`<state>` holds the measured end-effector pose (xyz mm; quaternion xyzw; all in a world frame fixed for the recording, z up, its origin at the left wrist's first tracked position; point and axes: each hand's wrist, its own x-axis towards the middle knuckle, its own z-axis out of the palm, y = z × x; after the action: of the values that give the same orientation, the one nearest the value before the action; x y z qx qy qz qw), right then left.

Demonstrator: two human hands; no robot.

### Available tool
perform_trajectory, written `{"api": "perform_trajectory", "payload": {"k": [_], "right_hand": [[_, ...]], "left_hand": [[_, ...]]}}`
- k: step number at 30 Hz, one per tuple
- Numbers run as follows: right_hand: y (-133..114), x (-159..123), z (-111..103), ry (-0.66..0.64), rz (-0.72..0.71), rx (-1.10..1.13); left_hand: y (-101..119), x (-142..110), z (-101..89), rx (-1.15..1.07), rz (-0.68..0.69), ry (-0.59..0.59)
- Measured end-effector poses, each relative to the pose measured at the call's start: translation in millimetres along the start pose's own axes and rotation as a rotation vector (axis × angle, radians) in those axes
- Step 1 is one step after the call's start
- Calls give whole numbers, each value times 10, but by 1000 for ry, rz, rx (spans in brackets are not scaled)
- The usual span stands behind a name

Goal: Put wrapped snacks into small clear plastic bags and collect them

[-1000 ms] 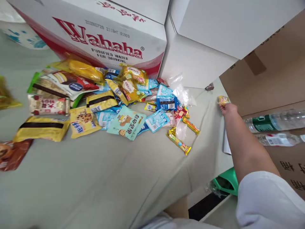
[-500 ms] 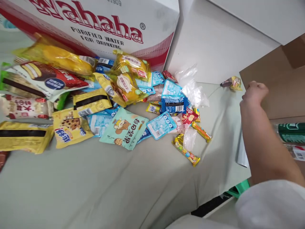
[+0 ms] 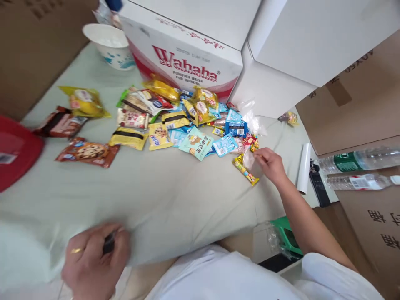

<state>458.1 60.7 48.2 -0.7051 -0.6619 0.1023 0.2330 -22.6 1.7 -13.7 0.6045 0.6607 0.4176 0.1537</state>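
My left hand (image 3: 96,258), a ring on one finger, is closed around a small black object (image 3: 109,243) above the cloth's front edge. Its kind is blurred and partly covered. My right hand (image 3: 271,166) has its fingers pinched together at the right end of the snack pile. Whatever lies between those fingertips is hidden. Touching or very close to them is a crumpled clear wrapper (image 3: 248,160). Just left of the fingers lies a yellow snack stick (image 3: 246,171). Nearby are a light-blue packet (image 3: 225,145), a mint-green nut packet (image 3: 196,143) and a yellow cookie packet (image 3: 160,136).
Behind the snacks stands a Wahaha carton (image 3: 187,68), with a paper cup (image 3: 109,46) left of it. Brown cookie packets (image 3: 87,153) and a red object (image 3: 18,152) lie left. A white roll (image 3: 303,168) and plastic bottles (image 3: 362,160) are at right.
The view has pulled back and swung left, bringing my left hand in. My right hand has come back from the far right carton to the snacks, covering where an orange stick lay.
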Motion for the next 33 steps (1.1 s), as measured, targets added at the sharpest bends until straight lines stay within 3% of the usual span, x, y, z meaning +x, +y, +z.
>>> {"api": "perform_trajectory", "payload": {"k": [3,9,11,16,20,23,29,33], "right_hand": [[-171,-66,-65,137,127,63],[-128,-204,104,-42,276,29],[-79,-201,172,-22,348,103],[-220,-240,67,214,517,710],[-565,-415,-21,148,541,1237],[-871,-605,82,111,543,1410],[-1429,-1004,391,-32,554,1333],[-1532,-1153,438,-145,439,1150]], "left_hand": [[103,-75,-5,20,130,40],[313,-223,-19,-97,234,-59],[313,-284,-40,-121,236,-103],[299,-416,-58,-145,182,-169],[536,-407,52,-270,145,-274],[861,-334,188,-369,193,-381],[1459,-185,540,-454,297,-383],[1557,-180,738,-580,138,-570]]}}
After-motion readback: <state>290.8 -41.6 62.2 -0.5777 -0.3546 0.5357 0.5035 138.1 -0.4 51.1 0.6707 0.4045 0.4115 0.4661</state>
